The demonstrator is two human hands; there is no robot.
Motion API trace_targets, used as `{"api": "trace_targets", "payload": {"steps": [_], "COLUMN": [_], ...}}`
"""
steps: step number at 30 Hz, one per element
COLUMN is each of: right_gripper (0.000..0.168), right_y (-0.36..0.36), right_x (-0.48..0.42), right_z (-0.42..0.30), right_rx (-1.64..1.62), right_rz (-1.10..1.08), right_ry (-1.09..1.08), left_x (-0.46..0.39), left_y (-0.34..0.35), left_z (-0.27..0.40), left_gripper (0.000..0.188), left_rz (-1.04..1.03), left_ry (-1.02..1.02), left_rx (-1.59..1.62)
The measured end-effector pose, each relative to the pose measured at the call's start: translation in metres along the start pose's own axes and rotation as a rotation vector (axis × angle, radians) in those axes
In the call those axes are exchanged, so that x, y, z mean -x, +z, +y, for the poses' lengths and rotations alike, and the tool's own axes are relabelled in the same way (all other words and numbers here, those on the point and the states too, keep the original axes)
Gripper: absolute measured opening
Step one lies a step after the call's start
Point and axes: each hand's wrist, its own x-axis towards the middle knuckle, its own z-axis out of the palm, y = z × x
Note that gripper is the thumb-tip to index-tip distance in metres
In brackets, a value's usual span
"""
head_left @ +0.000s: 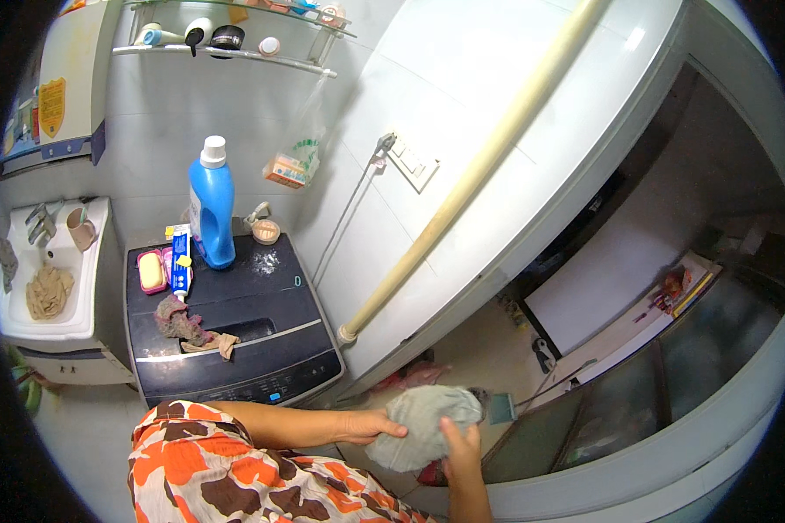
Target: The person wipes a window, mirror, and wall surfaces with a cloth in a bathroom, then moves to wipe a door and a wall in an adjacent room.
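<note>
A pale grey-green cloth [425, 425], bunched into a rounded bundle, is held between both hands at the doorway. My left hand [376, 426] grips its left side, with the thumb on top. My right hand [459, 448] holds its right side, thumb and fingers over the fabric. To the left stands a dark top-loading washing machine [235, 366]. On its lid are a blue detergent bottle [213, 209], a yellow soap bar [150, 271], a toothpaste tube [180, 265], a grey and pink scrubbing mesh [180, 320] and a small beige cloth [222, 343].
A washbasin [78, 314] with a wet brown cloth [49, 292] and a mug [80, 229] is at the left. A cream pipe [461, 196] slants along the wall beside a socket with a plugged cord. A glass shelf [235, 55] holds toiletries. Beyond the door frame stands a low cabinet [634, 386].
</note>
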Motion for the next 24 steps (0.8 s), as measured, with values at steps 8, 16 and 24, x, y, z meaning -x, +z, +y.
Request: {"api": "trace_targets", "payload": {"steps": [8,16,24], "right_gripper": [0.087,0.056,0.059], "right_y": [0.038,0.091,0.11], "right_x": [-0.081,-0.209,-0.291], "right_z": [-0.111,-0.323,-0.369], "right_rx": [1.179,1.423,1.607], "right_rz": [0.006,0.373,0.497], "right_ry": [-0.947,-1.823,-1.82], "left_x": [0.009,0.007,-0.024], "left_y": [-0.001,-0.001,-0.041], "left_z": [0.064,0.194,0.305], "left_gripper": [0.063,0.046,0.043], "left_rz": [0.4,0.866,0.952], "left_ry": [0.248,0.737,1.136], "left_rx": [0.198,-0.137,-0.784]}}
